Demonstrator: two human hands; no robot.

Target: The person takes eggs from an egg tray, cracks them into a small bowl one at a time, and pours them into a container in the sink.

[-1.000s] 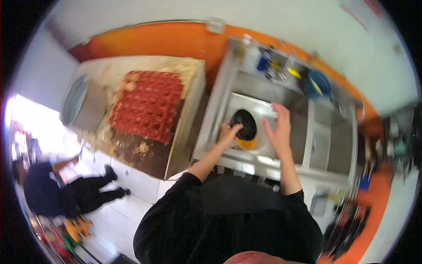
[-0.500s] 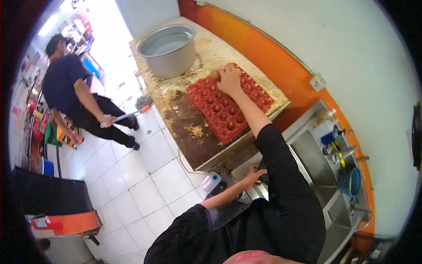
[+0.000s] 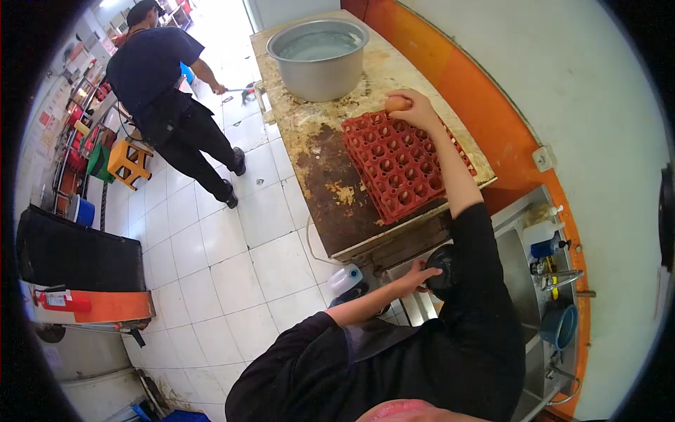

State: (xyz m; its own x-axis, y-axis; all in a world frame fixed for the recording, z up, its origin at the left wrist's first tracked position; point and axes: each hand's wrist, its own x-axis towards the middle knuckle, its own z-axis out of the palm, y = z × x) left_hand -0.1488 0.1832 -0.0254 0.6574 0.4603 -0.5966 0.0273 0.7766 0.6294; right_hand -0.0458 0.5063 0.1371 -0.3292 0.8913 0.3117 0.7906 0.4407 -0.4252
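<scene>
My right hand (image 3: 416,111) is closed around a brown egg (image 3: 399,104) at the far edge of a stack of red egg trays (image 3: 394,162). The cups visible in the top tray hold no eggs; my hand and forearm cover part of it. Lower down, my left hand (image 3: 420,276) grips the rim of a round black bowl-like thing (image 3: 443,271). My right sleeve partly hides it, so its inside cannot be made out.
A large metal pot (image 3: 320,70) stands on the stained worktop (image 3: 316,162). Sinks (image 3: 510,260) line the right wall. Left of the worktop, a person in dark clothes (image 3: 158,84) holds a long-handled tool. A plastic jug (image 3: 344,279) is on the tiled floor.
The view has shifted, moving the worktop up and right. My right hand's fingers are now gathered around the egg, which shows more clearly. The other person has moved farther off and turned away.
</scene>
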